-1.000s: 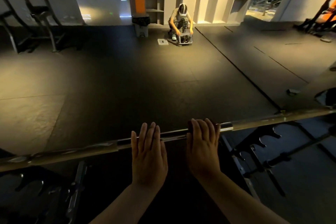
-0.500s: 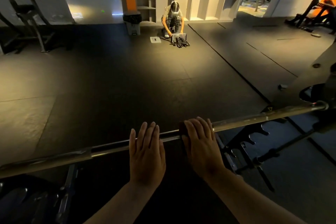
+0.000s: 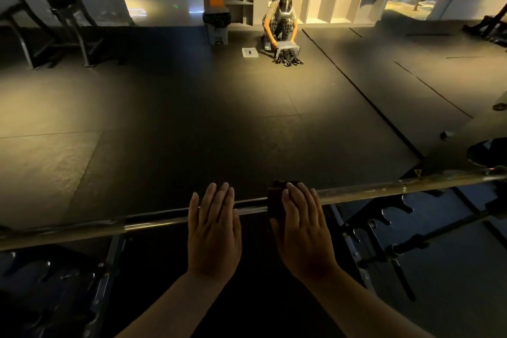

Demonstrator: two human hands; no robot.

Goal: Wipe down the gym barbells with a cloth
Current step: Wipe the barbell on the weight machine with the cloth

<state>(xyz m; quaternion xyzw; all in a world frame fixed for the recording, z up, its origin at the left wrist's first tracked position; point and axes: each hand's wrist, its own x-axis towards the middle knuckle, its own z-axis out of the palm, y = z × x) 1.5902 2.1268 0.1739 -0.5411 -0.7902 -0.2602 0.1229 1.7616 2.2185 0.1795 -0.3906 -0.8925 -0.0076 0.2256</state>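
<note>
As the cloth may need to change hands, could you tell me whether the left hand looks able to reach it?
Probably yes: the left hand lies flat on the bar beside the cloth, only bare bar between them, though the right hand lies on it.

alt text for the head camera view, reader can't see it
Two bare hands lie flat on a long steel barbell: the right hand presses a dark cloth onto it, the left hand rests beside. Farther off, a person crouches over a grey box on dark floor.
</note>
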